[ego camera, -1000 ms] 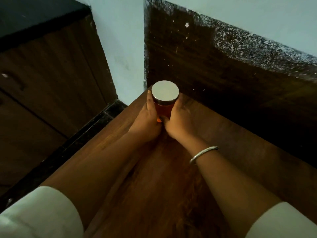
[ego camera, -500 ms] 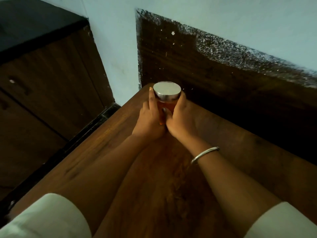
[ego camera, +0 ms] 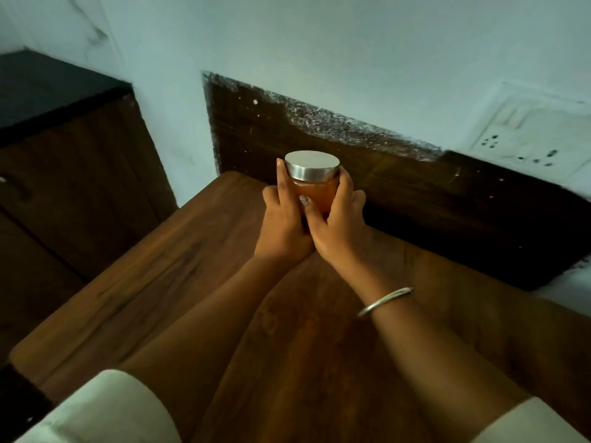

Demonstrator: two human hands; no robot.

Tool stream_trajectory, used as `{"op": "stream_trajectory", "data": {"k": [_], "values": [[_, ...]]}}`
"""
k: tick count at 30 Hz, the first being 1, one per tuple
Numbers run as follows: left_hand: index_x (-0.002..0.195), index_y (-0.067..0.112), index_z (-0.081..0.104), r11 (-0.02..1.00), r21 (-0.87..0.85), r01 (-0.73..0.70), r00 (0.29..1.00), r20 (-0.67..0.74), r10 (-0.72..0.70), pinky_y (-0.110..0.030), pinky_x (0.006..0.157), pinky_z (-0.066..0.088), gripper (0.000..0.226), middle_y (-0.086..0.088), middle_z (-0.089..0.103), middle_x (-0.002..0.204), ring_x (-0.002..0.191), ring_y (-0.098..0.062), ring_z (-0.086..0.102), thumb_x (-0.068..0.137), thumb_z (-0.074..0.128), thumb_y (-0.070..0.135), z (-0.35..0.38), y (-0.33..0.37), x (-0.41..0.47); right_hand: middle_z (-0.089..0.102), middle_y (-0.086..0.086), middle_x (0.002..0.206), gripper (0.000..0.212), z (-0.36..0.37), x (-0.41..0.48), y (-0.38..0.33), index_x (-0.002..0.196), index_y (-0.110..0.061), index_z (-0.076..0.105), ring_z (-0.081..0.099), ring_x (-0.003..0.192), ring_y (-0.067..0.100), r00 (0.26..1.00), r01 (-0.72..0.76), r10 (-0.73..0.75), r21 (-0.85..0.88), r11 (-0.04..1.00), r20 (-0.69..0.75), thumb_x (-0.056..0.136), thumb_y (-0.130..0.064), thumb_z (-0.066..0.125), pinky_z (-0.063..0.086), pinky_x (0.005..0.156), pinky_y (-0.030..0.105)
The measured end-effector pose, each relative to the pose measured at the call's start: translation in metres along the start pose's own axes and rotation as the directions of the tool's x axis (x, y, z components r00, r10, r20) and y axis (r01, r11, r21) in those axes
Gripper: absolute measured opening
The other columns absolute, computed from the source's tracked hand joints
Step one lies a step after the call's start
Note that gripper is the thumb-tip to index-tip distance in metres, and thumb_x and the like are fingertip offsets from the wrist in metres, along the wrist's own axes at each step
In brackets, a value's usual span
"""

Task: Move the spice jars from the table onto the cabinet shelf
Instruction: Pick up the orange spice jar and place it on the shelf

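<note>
- At the far end of the wooden table [ego camera: 192,266], close to the dark back panel [ego camera: 415,193], I have the spice jar [ego camera: 315,193] upright between both hands. My fingers hide its base, so I cannot tell whether it sits on the wood or is just clear of it.
- My left hand [ego camera: 283,228] is curled round the jar's left side, with one finger reaching up to the lid's rim. My right hand [ego camera: 339,228] wraps the right side, thumb laid across the front. Both have hold of the jar, and neither is free.
- I judge the jar rigid, breakable and fairly weighty for its size, since it looks filled with something orange-brown. Its smooth wall could slip in the hands.
- The safest hold, I think, is on the body below the lid. The lid alone might turn or lift off.
- The lid [ego camera: 311,164] is a flat, round disc of brushed metal with a dull sheen. The body is a clear, squat cylinder.
- The table top is brown with a streaked wood grain. The back panel is darker, and its upper edge is ragged with speckled white paint.
- To the left stands a dark wood cabinet [ego camera: 73,174] with a black top; I see no shelf. A white socket plate [ego camera: 527,139] sits on the wall at right.
- A thin metal bangle [ego camera: 385,300] circles my right wrist.
</note>
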State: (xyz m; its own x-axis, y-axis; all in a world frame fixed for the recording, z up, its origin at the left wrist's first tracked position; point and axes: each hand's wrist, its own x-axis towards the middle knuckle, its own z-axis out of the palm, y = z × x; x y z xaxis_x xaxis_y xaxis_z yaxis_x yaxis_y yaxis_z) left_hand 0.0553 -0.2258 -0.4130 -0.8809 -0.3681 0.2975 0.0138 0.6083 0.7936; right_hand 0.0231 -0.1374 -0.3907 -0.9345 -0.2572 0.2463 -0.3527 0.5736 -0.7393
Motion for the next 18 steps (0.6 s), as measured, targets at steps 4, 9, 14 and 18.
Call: {"op": "stream_trajectory", "data": {"k": [4, 9, 14, 18], "values": [[0.148, 0.013, -0.014, 0.999, -0.033, -0.034, 0.999, -0.015, 0.034, -0.024, 0.086, 0.035, 0.115, -0.018, 0.027, 0.139, 0.115, -0.032, 0.048, 0.078, 0.074, 0.031, 0.012, 0.048, -0.026, 0.033, 0.01, 0.136, 0.075, -0.049, -0.028, 0.004, 0.146, -0.022, 0.018, 0.052, 0.115, 0.024, 0.996, 0.029, -0.029, -0.006, 1.0, -0.08, 0.087, -0.046, 0.057, 0.041, 0.077, 0.02], [0.148, 0.007, -0.009, 0.985, -0.108, -0.136, 0.991, -0.027, 0.134, -0.023, 0.095, 0.029, 0.121, -0.013, 0.024, 0.145, 0.123, -0.006, 0.022, 0.07, 0.081, 0.028, 0.02, 0.102, -0.056, 0.036, 0.011, 0.136, 0.074, -0.11, -0.055, 0.016, 0.147, -0.022, 0.02, 0.051, 0.115, 0.021, 0.988, 0.089, -0.088, -0.002, 0.996, -0.123, 0.087, -0.048, 0.055, 0.043, 0.082, 0.023], [0.148, 0.023, -0.004, 0.919, -0.367, -0.146, 0.984, 0.045, 0.174, -0.039, 0.11, 0.037, 0.124, 0.003, 0.024, 0.148, 0.137, -0.014, 0.032, 0.058, 0.08, 0.039, 0.033, 0.147, -0.083, 0.047, 0.002, 0.134, 0.082, -0.165, -0.082, 0.033, 0.144, -0.021, 0.025, 0.055, 0.114, 0.011, 0.998, 0.062, -0.045, 0.378, 0.924, -0.054, 0.077, -0.06, 0.052, 0.05, 0.089, 0.024], [0.146, 0.02, 0.003, 0.859, -0.497, -0.122, 0.964, 0.148, 0.223, -0.03, 0.09, 0.054, 0.115, 0.014, 0.041, 0.123, 0.11, 0.001, 0.054, 0.057, 0.076, 0.027, 0.042, 0.185, -0.103, 0.054, -0.007, 0.118, 0.065, -0.204, -0.107, 0.039, 0.136, -0.018, 0.038, 0.056, 0.103, 0.003, 0.995, 0.073, -0.032, 0.492, 0.867, -0.09, 0.078, -0.042, 0.055, 0.05, 0.078, 0.014]]}}
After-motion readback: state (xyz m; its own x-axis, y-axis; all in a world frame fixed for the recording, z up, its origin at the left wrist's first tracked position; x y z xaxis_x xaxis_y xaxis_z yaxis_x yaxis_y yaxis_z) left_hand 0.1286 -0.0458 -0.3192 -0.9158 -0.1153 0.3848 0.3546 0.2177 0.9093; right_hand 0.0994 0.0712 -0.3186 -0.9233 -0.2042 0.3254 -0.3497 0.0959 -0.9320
